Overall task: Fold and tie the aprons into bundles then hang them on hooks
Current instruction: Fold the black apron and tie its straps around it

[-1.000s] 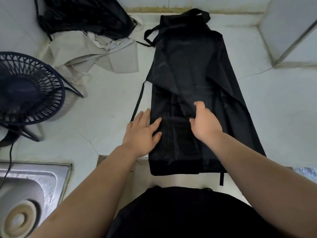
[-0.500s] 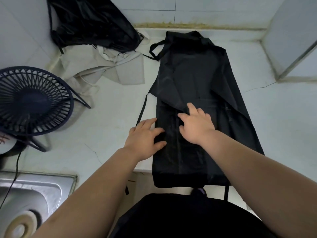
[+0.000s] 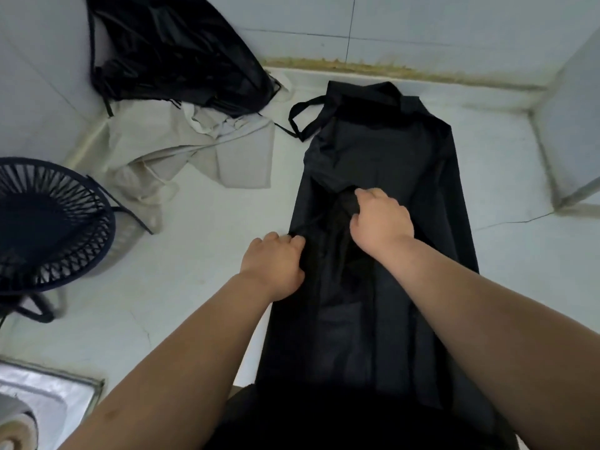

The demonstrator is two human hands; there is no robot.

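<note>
A black apron (image 3: 383,151) lies lengthwise on the white counter (image 3: 201,254), folded into a long strip, its neck loop (image 3: 306,120) at the far end. My left hand (image 3: 274,266) grips the strip's left edge with curled fingers. My right hand (image 3: 380,219) is curled round a fold of fabric near the strip's middle, a little farther away. The apron's near end hangs over the counter's edge towards my body.
A beige apron (image 3: 201,151) lies crumpled at the back left, with a heap of black aprons (image 3: 172,50) behind it against the wall. A dark wire fan (image 3: 42,222) stands at the left. A steel sink (image 3: 45,401) is at the near left. A white box (image 3: 571,138) stands at the right.
Both hands went from lying flat on the apron to gripping its fabric. They have moved farther up the strip, and the left edge is now gathered in.
</note>
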